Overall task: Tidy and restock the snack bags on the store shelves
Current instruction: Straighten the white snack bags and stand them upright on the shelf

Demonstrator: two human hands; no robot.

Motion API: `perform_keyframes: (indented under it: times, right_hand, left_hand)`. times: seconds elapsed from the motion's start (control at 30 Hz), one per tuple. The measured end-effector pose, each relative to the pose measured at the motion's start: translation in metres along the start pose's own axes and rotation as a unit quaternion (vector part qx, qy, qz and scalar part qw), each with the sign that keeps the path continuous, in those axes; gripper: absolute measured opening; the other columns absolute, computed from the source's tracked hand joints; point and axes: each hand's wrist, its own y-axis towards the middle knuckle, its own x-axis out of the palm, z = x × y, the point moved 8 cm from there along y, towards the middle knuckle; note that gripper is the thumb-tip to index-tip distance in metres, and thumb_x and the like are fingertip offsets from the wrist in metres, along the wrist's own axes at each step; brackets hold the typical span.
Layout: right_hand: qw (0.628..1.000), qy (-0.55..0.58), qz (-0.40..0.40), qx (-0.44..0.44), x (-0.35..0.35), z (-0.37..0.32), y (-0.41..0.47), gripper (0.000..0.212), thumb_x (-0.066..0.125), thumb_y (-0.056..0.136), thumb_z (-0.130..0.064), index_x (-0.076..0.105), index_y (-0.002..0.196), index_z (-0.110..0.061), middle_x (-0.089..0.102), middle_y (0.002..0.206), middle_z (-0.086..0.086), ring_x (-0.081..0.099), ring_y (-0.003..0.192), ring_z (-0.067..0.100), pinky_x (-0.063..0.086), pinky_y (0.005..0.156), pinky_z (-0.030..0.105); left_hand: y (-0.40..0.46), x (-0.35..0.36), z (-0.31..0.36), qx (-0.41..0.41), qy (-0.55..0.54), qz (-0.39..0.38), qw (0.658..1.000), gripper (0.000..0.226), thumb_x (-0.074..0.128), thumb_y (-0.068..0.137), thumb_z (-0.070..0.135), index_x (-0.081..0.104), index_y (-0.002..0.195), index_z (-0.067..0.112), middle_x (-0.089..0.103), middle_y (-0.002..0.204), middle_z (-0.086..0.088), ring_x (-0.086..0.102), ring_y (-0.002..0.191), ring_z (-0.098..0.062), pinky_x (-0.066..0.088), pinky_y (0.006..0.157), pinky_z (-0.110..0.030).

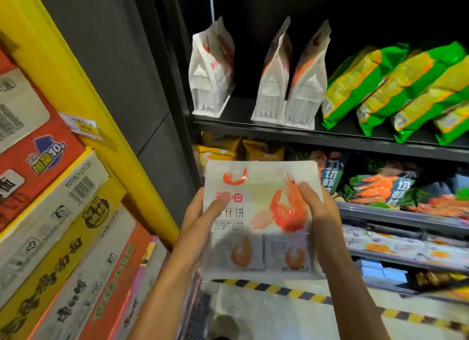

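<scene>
I hold a white snack bag [258,212] printed with orange shrimps upright in front of me, below the upper shelf. My left hand [200,220] grips its left edge with the thumb across the front. My right hand [319,212] grips its right edge, thumb on the shrimp picture. On the black upper shelf [253,126] stand three matching white shrimp bags: one alone at the left [210,70] and two side by side [289,75], with a gap between them. The backs of my fingers are hidden behind the held bag.
Green and yellow snack bags [396,88] lean in a row at the shelf's right. Lower shelves hold dark shrimp-chip bags [375,187] and pale packets [396,245]. Stacked cartons [50,200] and a yellow post [83,86] fill the left. Yellow-black floor tape [304,292] runs below.
</scene>
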Motion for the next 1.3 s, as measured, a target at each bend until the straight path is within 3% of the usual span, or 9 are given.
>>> perform_keyframes:
  times: [0.1,0.17,0.4,0.6,0.7,0.87,1.0,1.23,1.3]
  right_hand:
    - [0.999,-0.041,0.021,-0.026,-0.010,-0.010,-0.006,0.018,0.057,0.102,-0.014,0.070,0.114,-0.016,0.078,0.093,-0.008,0.075,0.084,0.008,0.054,0.063,0.016]
    - [0.999,-0.041,0.020,-0.029,-0.012,-0.013,-0.008,0.017,0.057,0.100,-0.009,0.069,0.110,-0.015,0.078,0.093,-0.004,0.074,0.083,0.009,0.055,0.063,0.019]
    - [0.998,-0.013,0.037,-0.043,-0.012,-0.018,-0.015,0.022,0.053,0.089,0.004,0.062,0.078,-0.013,0.067,0.075,-0.006,0.063,0.071,0.009,0.049,0.062,0.022]
    - [0.995,0.025,0.021,-0.089,-0.007,-0.027,-0.018,0.035,0.049,0.080,0.008,0.067,0.066,-0.017,0.071,0.088,0.004,0.066,0.087,0.016,0.051,0.072,0.021]
    - [0.993,0.071,0.025,-0.090,-0.009,-0.022,-0.017,0.036,0.046,0.078,0.011,0.065,0.060,-0.014,0.068,0.084,0.007,0.064,0.084,0.022,0.052,0.072,0.026]
    - [0.985,0.104,0.026,-0.138,-0.008,-0.027,-0.021,0.026,0.046,0.070,0.005,0.060,0.057,-0.013,0.062,0.076,0.005,0.061,0.080,0.023,0.051,0.076,0.033]
    - [0.971,0.112,0.049,-0.207,-0.010,-0.034,-0.028,0.037,0.039,0.070,0.013,0.060,0.056,-0.015,0.060,0.072,0.005,0.059,0.080,0.027,0.050,0.078,0.031]
    - [0.954,0.080,0.022,-0.288,-0.008,-0.043,-0.037,0.039,0.040,0.076,0.020,0.062,0.060,-0.007,0.064,0.074,0.002,0.060,0.078,0.031,0.049,0.079,0.034]
    - [0.950,0.049,-0.013,-0.307,-0.006,-0.049,-0.040,0.030,0.048,0.081,0.009,0.069,0.068,-0.007,0.069,0.082,0.004,0.063,0.085,0.032,0.049,0.083,0.036]
  left_hand:
    - [-0.004,0.003,0.000,0.003,-0.002,0.017,1.000,0.039,0.072,0.089,0.025,0.063,0.124,0.010,0.076,0.116,-0.012,0.072,0.110,-0.031,0.057,0.092,-0.049]
    - [-0.004,0.000,0.001,0.010,-0.009,0.030,0.999,0.042,0.078,0.084,0.018,0.063,0.122,0.009,0.076,0.114,-0.014,0.073,0.105,-0.032,0.060,0.080,-0.041]
    - [-0.007,0.003,0.012,-0.010,-0.049,0.004,0.999,0.037,0.058,0.090,-0.006,0.065,0.122,0.011,0.075,0.109,-0.017,0.075,0.094,-0.031,0.061,0.066,-0.034]
    - [-0.008,0.005,0.017,0.012,-0.119,0.013,0.993,0.019,0.064,0.078,0.004,0.074,0.082,0.020,0.075,0.097,-0.008,0.075,0.083,-0.020,0.060,0.060,-0.030]
    - [-0.006,0.010,0.019,0.029,-0.169,-0.014,0.985,0.025,0.062,0.067,-0.005,0.062,0.061,0.019,0.069,0.097,0.002,0.072,0.083,-0.016,0.058,0.060,-0.027]
    - [-0.003,0.012,0.014,0.039,-0.215,-0.051,0.975,0.026,0.070,0.056,-0.003,0.058,0.059,0.020,0.066,0.094,0.004,0.069,0.085,-0.017,0.059,0.065,-0.030]
    - [-0.002,0.015,0.016,0.054,-0.224,-0.078,0.970,0.037,0.093,0.044,0.013,0.059,0.056,0.023,0.065,0.093,0.006,0.066,0.088,-0.013,0.057,0.074,-0.028]
    - [0.000,0.015,0.013,0.048,-0.263,-0.093,0.959,0.038,0.096,0.046,0.018,0.061,0.056,0.023,0.067,0.093,0.004,0.068,0.088,-0.013,0.058,0.076,-0.029]
    - [0.002,0.012,0.009,0.042,-0.284,-0.090,0.954,0.038,0.095,0.047,0.017,0.060,0.057,0.023,0.067,0.093,0.004,0.068,0.090,-0.015,0.059,0.078,-0.030]
